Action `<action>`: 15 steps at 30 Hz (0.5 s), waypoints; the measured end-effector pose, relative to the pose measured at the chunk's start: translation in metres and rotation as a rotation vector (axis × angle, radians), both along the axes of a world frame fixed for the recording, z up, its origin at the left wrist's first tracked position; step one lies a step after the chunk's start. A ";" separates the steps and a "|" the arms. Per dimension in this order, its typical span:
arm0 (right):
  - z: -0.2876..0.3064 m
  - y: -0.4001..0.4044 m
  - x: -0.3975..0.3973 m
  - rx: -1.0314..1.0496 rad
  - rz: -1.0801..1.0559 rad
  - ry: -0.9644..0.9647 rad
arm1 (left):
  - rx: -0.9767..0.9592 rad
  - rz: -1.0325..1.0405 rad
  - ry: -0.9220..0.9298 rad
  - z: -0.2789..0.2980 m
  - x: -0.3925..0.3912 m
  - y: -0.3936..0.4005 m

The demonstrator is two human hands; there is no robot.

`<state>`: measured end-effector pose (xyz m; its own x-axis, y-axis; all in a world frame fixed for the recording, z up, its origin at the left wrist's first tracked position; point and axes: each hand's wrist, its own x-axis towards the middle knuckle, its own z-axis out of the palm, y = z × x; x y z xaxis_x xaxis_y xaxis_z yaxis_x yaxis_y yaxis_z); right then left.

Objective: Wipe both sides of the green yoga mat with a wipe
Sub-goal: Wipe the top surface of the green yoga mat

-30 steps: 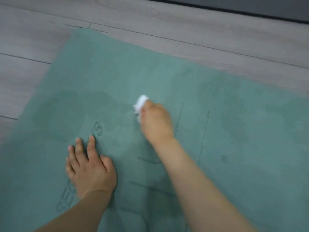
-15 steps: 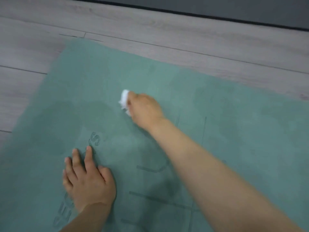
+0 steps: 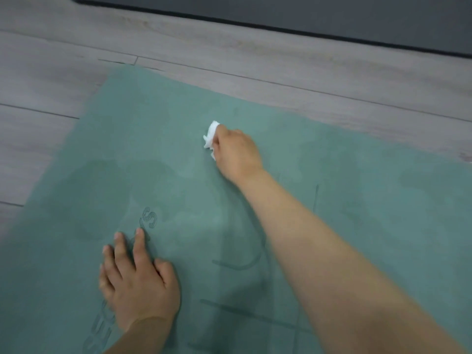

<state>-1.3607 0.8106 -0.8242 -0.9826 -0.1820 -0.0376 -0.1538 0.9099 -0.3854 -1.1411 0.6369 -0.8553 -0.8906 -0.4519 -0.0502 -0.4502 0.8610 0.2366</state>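
The green yoga mat (image 3: 158, 139) lies flat on the floor and fills most of the view, with dark printed lines and letters and darker damp patches on it. My right hand (image 3: 236, 152) grips a crumpled white wipe (image 3: 210, 137) and holds it down on the mat near the far edge. My left hand (image 3: 135, 282) rests flat on the mat at the lower left, fingers straight and spread over the printed letters.
Grey wood-plank floor (image 3: 51, 72) surrounds the mat at the left and beyond its far edge. A dark grey mat or panel (image 3: 332, 16) runs along the top of the view. The green mat's far left corner (image 3: 115, 70) is close to a plank joint.
My right hand with the wipe has slid farther away across the mat, toward its far edge. My left hand stays pressed on the same spot.
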 end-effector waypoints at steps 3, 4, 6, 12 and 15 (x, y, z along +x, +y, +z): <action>-0.004 0.082 -0.012 0.117 -0.274 0.044 | -0.001 0.000 -0.009 0.000 0.001 -0.002; -0.007 0.119 -0.012 0.136 -0.436 0.060 | 0.006 0.008 -0.011 0.000 0.001 -0.001; -0.007 0.183 -0.003 0.145 -0.762 0.050 | 0.011 0.017 -0.007 0.000 0.000 0.001; -0.013 0.120 -0.045 -0.122 -0.694 -0.010 | 0.013 0.024 0.033 -0.001 -0.002 0.002; -0.016 0.043 -0.052 -0.231 -0.364 -0.035 | -0.006 0.032 0.033 -0.001 -0.001 0.002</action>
